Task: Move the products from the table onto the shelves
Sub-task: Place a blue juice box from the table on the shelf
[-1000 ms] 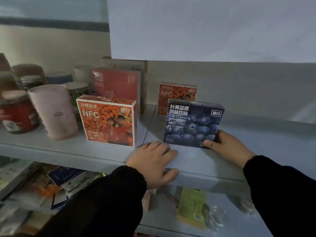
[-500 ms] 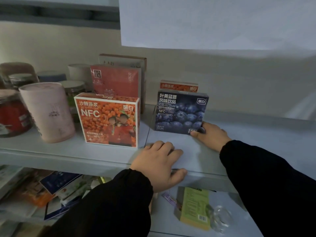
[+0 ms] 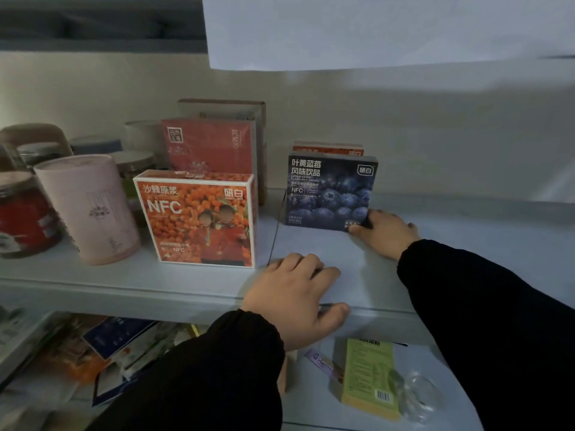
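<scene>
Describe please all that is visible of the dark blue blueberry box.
The dark blue box looks like cardboard, printed with blueberries, white Chinese characters and "NFC". It is closed and stands upright on the pale shelf, front facing the camera, just before an orange box. The right hand touches its lower right corner.

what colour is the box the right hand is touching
The box is dark blue with a blueberry print and white lettering, clearest in the head view.
</scene>
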Tool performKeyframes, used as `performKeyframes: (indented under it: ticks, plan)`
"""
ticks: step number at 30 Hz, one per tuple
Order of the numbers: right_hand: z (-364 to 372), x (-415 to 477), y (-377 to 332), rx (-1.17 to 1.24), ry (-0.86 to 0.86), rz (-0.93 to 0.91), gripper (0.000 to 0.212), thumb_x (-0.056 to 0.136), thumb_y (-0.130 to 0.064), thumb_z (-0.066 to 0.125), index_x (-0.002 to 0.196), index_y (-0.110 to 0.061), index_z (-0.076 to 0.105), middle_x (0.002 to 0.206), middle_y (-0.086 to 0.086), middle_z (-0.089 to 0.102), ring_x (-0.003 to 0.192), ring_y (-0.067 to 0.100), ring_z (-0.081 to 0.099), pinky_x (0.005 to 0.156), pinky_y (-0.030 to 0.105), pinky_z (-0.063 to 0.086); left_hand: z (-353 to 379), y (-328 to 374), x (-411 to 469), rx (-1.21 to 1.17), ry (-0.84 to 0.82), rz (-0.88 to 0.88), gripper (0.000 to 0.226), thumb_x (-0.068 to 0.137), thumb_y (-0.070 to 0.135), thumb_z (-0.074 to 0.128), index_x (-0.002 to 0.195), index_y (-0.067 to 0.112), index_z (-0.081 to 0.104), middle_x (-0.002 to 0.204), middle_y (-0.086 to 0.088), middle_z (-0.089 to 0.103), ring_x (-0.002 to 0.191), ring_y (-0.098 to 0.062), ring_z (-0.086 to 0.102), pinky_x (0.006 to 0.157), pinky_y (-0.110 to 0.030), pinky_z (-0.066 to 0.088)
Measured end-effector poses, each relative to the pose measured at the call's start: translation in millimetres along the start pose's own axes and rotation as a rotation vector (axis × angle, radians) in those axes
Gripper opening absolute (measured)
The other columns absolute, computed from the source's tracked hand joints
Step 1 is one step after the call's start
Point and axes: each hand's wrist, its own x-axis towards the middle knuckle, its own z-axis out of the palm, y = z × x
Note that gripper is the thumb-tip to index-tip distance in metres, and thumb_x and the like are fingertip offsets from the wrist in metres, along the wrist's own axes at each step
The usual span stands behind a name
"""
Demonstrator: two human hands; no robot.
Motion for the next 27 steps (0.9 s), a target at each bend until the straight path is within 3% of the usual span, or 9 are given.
performKeyframes:
  ticks: [9,16,19,23,27]
  plan:
    - [-1.9,-3.8,-1.5,-0.028,-0.039,0.004,0.066,0.095,-0.072,0.038,0.143,-0.027,0.048,0.149,0.005,0.05,0.135,0.03,0.046,0.11,0.055,0.031,-1.3,1.1,-0.8,0.008,-0.019,-0.011,0.069,0.089,0.066,0.026,0.139,0.026,0.054,0.126,0.0,0.058,0.116,-0.026,0.053,0.095,-0.044,0.045]
    - [-2.7,-12.5,-6.8,-0.033,0.007,0.02,0.072,0.086,-0.077,0.048,0.135,-0.025,0.054,0.143,0.005,0.053,0.132,0.027,0.048,0.108,0.053,0.032,-1.8,1.2,-1.0,0.015,-0.021,-0.004,0.068,0.09,0.066,0.028,0.14,0.027,0.053,0.127,0.002,0.057,0.117,-0.024,0.053,0.097,-0.042,0.045]
    - [-1.8,-19.0,-7.5,-0.102,0.0,0.062,0.083,0.084,-0.083,0.04,0.137,-0.02,0.053,0.146,0.008,0.051,0.134,0.028,0.046,0.111,0.056,0.027,-2.1,1.0,-0.8,0.018,-0.026,-0.005,0.069,0.09,0.067,0.027,0.14,0.028,0.052,0.127,0.003,0.056,0.117,-0.023,0.052,0.098,-0.042,0.044]
    - [-5.9,-39.8,-7.2,-0.149,-0.06,0.111,0.095,0.084,-0.086,0.028,0.156,-0.024,0.035,0.162,0.007,0.033,0.149,0.027,0.029,0.118,0.062,0.011,-4.1,2.4,0.7,0.038,-0.057,-0.026,0.073,0.087,0.07,0.02,0.143,0.031,0.047,0.131,0.004,0.052,0.122,-0.023,0.047,0.1,-0.041,0.041]
    - [-9.6,-76.7,-4.1,-0.161,-0.158,0.101,0.101,0.085,-0.087,0.021,0.163,-0.023,0.015,0.171,0.003,0.01,0.156,0.024,0.009,0.12,0.061,0.008,-7.1,2.3,1.0,0.073,-0.111,-0.026,0.083,0.082,0.076,0.01,0.148,0.035,0.037,0.136,0.006,0.045,0.127,-0.02,0.041,0.102,-0.039,0.038]
